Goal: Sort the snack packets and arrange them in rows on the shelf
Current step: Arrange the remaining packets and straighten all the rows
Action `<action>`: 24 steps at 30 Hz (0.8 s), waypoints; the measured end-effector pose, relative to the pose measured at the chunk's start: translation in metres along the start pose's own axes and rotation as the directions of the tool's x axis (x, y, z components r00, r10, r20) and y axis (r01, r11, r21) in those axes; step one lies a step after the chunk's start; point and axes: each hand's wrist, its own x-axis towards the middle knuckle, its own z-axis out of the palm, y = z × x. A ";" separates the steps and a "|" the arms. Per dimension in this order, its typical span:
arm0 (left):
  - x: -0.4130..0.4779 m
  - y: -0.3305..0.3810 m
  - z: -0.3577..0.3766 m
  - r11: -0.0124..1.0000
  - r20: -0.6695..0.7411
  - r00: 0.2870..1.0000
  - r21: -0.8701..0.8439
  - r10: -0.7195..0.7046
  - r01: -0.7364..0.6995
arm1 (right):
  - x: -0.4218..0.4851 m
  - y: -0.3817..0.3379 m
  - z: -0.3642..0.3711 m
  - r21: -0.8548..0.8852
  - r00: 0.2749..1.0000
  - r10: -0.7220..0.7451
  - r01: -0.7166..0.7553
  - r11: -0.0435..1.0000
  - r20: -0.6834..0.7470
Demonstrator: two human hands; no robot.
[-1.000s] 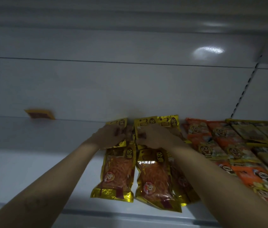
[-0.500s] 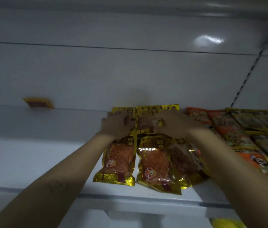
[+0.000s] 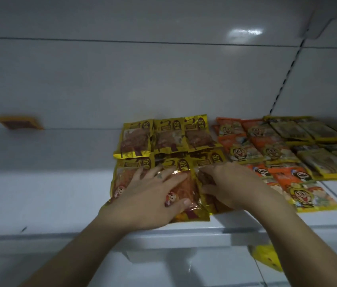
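Six gold packets (image 3: 169,135) lie in two rows on the shelf (image 3: 39,193). Left hand (image 3: 151,195), fingers spread, and right hand (image 3: 231,187), fingers straight, press flat on the front row. Orange packets (image 3: 244,150) alongside show cartoon faces; lettering unreadable.

White glossy back panel (image 3: 163,79), light glare (image 3: 246,32) upper right, slotted upright (image 3: 285,77) right; dim lighting.
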 end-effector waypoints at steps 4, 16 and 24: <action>-0.001 -0.002 0.003 1.000 -0.054 0.999 0.005 -0.006 0.006 | -0.009 -0.003 0.016 -0.007 0.994 0.022 -0.023 1.000 -0.112; -0.021 -0.011 -0.007 0.982 -0.361 0.913 -0.088 -0.189 0.168 | -0.010 -0.050 0.032 0.121 0.968 -0.052 0.083 0.989 -0.246; -0.028 -0.031 -0.001 0.976 -0.276 0.937 -0.088 -0.216 0.199 | 0.002 -0.051 0.027 0.167 0.986 -0.114 0.134 0.977 -0.125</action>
